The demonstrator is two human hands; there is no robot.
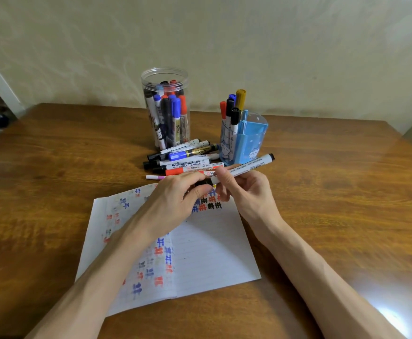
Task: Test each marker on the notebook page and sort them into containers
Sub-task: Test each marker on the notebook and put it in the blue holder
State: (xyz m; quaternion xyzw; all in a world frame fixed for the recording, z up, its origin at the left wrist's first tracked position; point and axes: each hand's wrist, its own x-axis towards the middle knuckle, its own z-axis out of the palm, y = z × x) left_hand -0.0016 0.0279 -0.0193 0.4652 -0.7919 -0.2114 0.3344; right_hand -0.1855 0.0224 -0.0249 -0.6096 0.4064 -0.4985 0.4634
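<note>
Marker [245, 166] (near end) inside left hand [175, 199]

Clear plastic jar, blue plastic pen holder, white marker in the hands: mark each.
Clear plastic jar [147, 81]: head view, upper wall below the rim.
Blue plastic pen holder [251, 140]: head view, front wall.
White marker with black end [249, 165]: head view, middle of barrel.

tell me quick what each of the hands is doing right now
left hand: fingers curled round the black end of the white marker.
right hand: pinching the same marker's barrel.
</note>
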